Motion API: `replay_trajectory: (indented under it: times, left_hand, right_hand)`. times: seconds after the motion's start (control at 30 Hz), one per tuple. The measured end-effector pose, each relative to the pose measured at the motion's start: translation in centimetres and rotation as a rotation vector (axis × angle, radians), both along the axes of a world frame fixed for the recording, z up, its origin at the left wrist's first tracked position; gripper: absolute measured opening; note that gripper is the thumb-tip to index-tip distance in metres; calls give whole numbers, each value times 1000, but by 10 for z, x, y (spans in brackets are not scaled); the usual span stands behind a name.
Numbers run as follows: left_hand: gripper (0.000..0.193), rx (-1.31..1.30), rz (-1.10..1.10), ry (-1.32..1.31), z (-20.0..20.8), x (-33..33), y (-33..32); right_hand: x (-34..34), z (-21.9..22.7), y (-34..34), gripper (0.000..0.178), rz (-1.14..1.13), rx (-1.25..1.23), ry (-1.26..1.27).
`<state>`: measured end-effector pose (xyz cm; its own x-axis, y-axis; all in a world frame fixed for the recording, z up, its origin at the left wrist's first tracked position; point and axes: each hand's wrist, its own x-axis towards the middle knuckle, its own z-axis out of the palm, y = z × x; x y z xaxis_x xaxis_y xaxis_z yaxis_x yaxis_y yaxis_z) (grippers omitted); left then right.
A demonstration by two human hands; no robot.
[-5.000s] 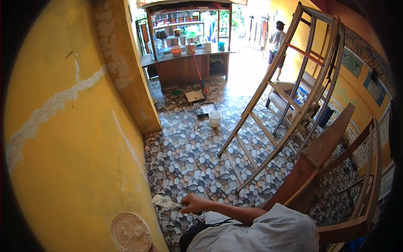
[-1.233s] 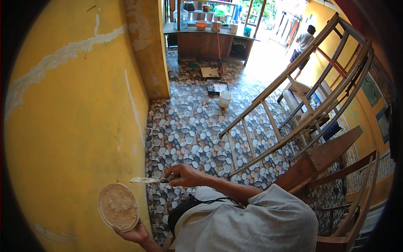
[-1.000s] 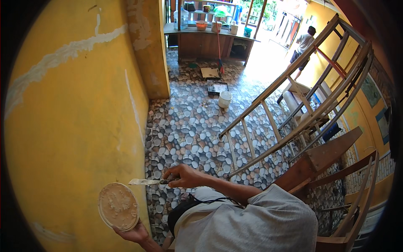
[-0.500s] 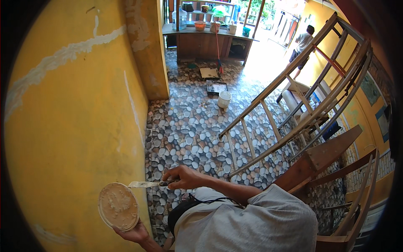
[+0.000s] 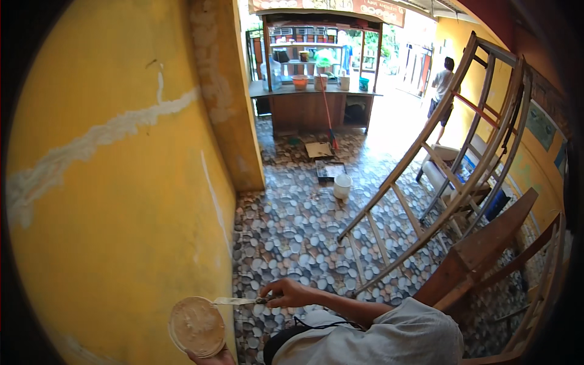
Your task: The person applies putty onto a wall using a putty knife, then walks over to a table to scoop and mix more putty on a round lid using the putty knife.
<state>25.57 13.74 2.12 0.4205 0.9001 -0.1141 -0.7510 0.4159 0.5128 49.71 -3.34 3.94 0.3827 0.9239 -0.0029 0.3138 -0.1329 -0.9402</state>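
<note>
My left hand [image 5: 214, 357], mostly cut off by the lower edge, grips a round pale lid [image 5: 173, 337] from below. Beige putty [image 5: 198, 323] is spread over the lid in a lumpy layer. My right hand [image 5: 291, 294] is closed around the dark handle of a putty knife [image 5: 238, 300]. The knife lies nearly level, its whitish, smeared blade pointing left with the tip at the lid's right edge. Left of both hands stands a yellow wall [image 5: 115, 243], crossed by a rough streak of whitish filler [image 5: 103, 137].
A wooden ladder [image 5: 395, 188] leans at the right, near a brown wooden piece [image 5: 480, 243]. On the pebble-patterned floor [image 5: 292, 243] stand a white bucket [image 5: 342, 187] and a black tray [image 5: 330, 171]. Farther off are a wooden counter [image 5: 310, 109] and another person [image 5: 442, 91].
The view has tilted upward, so the room and my hands sit lower and slightly farther right. Both hands keep their holds, and the knife tip stays at the lid's edge.
</note>
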Motion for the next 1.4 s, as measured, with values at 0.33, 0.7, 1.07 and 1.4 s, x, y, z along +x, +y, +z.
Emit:
replay_trajectory:
  times: [0.33,0.7,1.07,1.4]
  left_hand:
    - [65,-66,18,45,24,5,-4]
    - [66,-67,33,-36,18,6,6]
    - [62,-57,88,-63,21,-5,1]
    - [64,-5,120,34,14,-3,4]
  right_hand:
    - [0,21,1,34,-22,47,5]
    - [8,60,6,29,-86,-132,-123]
    - [-18,87,34,29,178,63,-437]
    - [-26,100,51,28,274,14,-579]
